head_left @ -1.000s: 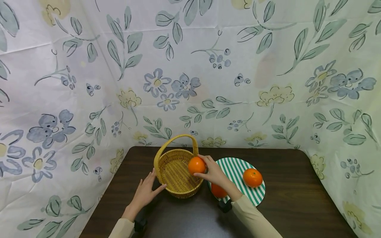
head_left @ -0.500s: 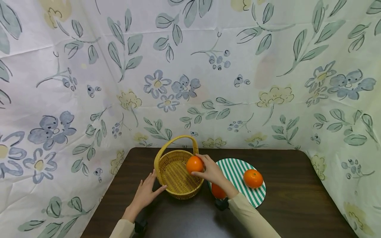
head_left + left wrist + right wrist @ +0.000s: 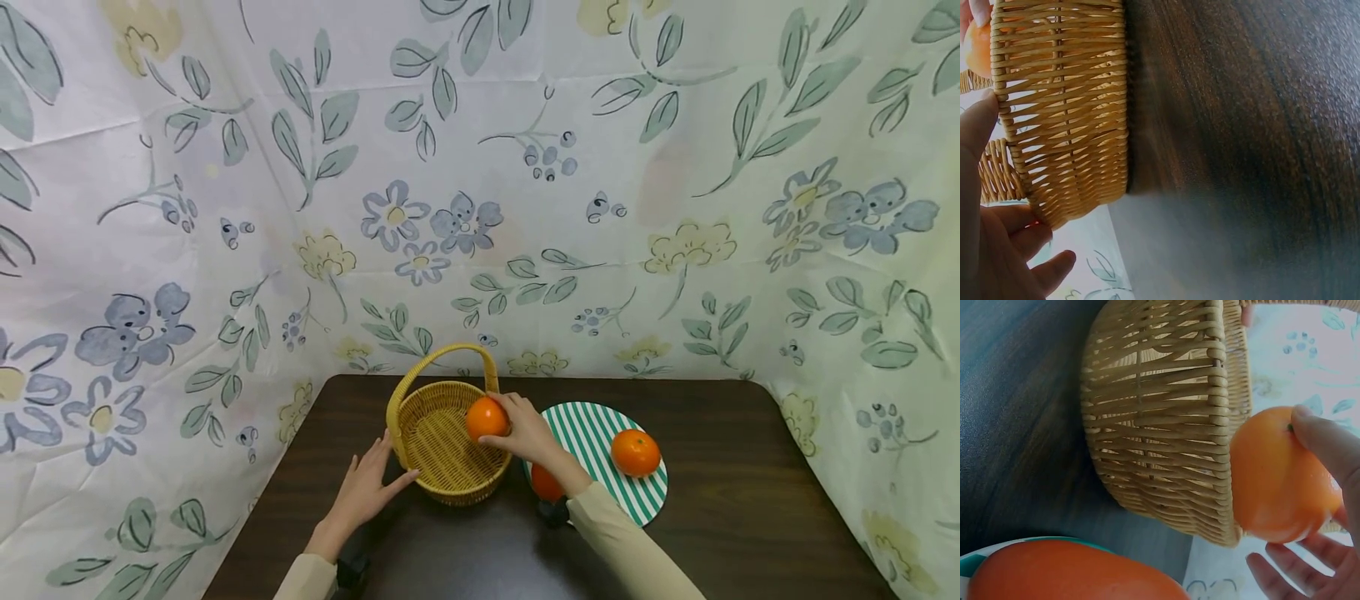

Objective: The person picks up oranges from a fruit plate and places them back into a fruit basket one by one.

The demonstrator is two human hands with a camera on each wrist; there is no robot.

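Observation:
In the head view, a yellow wicker basket (image 3: 459, 493) with a tall arched handle stands on the table. My left hand (image 3: 363, 487) rests against its left side, fingers spread and thumb at the rim (image 3: 999, 103). My right hand (image 3: 528, 432) holds an orange (image 3: 486, 418) between thumb and fingers, over the right part of the basket's opening. The right wrist view shows this orange (image 3: 1282, 478) just beyond the rim, with a small green stem spot beside the thumb. Part of the basket's inside is hidden behind the orange and hand.
Right of the basket lies a round plate (image 3: 581, 421) with green and white stripes. One orange (image 3: 636, 452) sits on its right side; another (image 3: 546, 483) is partly hidden under my right forearm. A floral cloth (image 3: 540, 208) hangs behind the dark wooden table (image 3: 735, 483).
My right hand has moved slightly left with the orange, farther over the basket's opening. The left hand stays at the basket's side, and the basket stands where it was.

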